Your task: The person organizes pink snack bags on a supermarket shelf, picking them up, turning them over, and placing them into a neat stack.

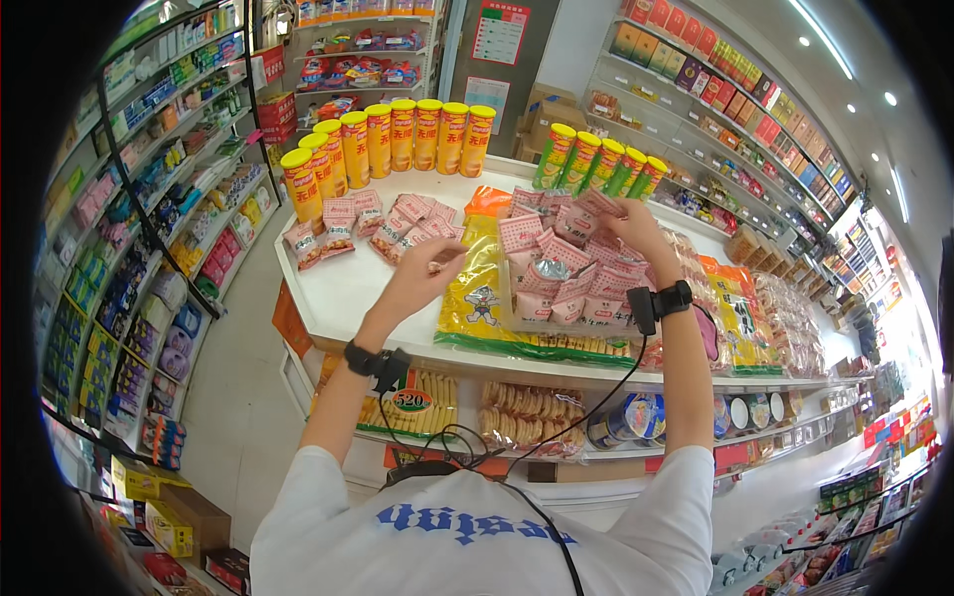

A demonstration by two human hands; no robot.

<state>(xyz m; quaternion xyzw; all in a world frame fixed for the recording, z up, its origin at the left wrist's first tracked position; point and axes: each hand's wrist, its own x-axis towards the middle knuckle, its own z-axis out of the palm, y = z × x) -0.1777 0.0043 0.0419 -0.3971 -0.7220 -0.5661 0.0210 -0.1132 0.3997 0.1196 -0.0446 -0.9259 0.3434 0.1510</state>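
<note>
My right hand (639, 229) reaches into a clear plastic tub (514, 322) heaped with small pink-and-white snack packets (566, 257). Its fingers grip the edge of one snack packet (595, 203) at the tub's far side. My left hand (426, 270) hovers over the white counter (346, 287) with its fingers curled; whether anything is in them cannot be made out. Just beyond it lies a loose cluster of matching packets (406, 223). More packets (339, 223) stand in a small group farther left. The tub rests on a large yellow snack bag (469, 298).
Yellow-lidded orange canisters (402, 138) line the counter's back left edge; several green canisters (581, 162) stand back right. Bagged snacks (782, 320) lie to the right. A lower shelf (466, 439) holds more bags. Stocked shelving (149, 223) borders the left aisle. A black cable (596, 413) hangs from my right wrist.
</note>
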